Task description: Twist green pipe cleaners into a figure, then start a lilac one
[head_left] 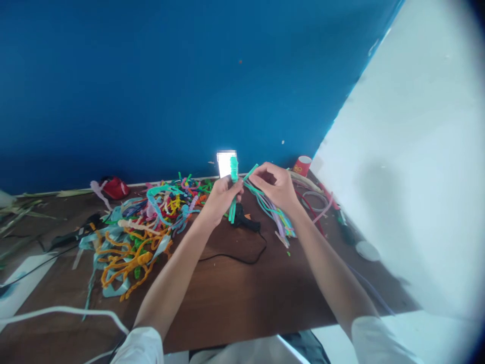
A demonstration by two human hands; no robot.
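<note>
My left hand (224,196) is closed around a teal pipe cleaner piece (234,169). Its upper part is wound into a thick coil, and straight stems stick out below the fist. From the left hand a loose teal strand slants up to the right. My right hand (275,183) pinches this strand between thumb and fingertips, close beside the left hand. Behind the coil stands a phone (223,163) with a bright screen. Under the hands lies a black glue gun (245,221) with its cord on the table.
A tangled heap of colored pipe cleaners (144,253) covers the table's left side. Straight pipe cleaners (282,222) lie below my right hand. A red cup (302,166) stands at the back right, near the wall. Another black tool (71,233) and a white cable (64,311) lie at left.
</note>
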